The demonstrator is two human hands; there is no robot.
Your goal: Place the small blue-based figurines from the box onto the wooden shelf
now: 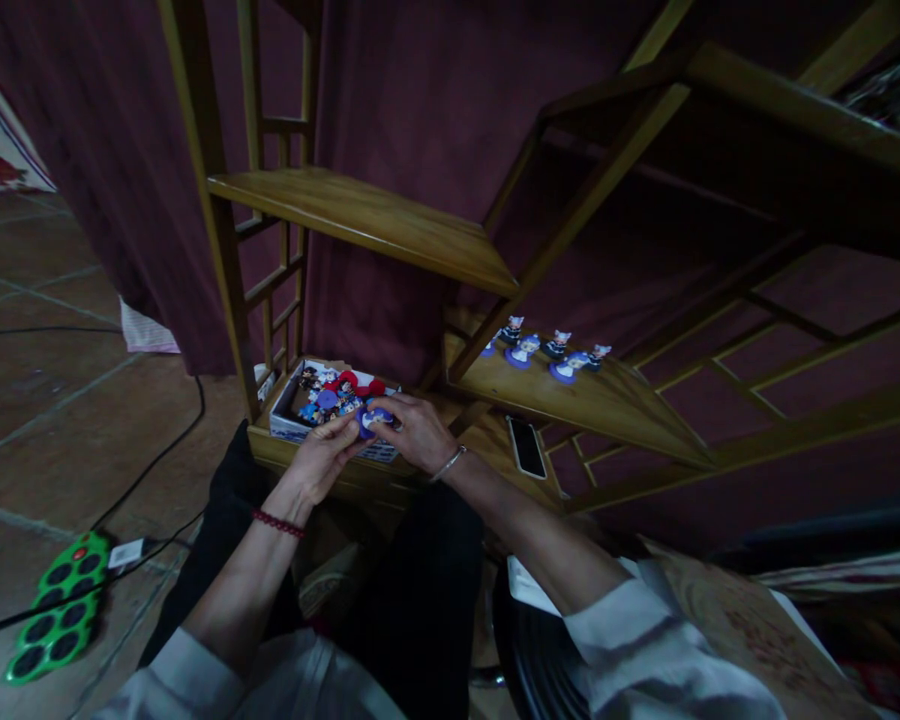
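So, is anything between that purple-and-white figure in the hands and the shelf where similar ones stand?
The slanting brown wooden post at the left end of the wooden shelf could get in the way of the purple-and-white figure. Right of the post, nothing visible blocks the shelf's front.

You have three purple figurines [523, 350] and three dark figurines [556, 344] shelved, one held purple figurine [376, 420], one box [286, 430] of uncountably jumbled toys [328, 398], one phone [526, 447], one green power strip [61, 612].
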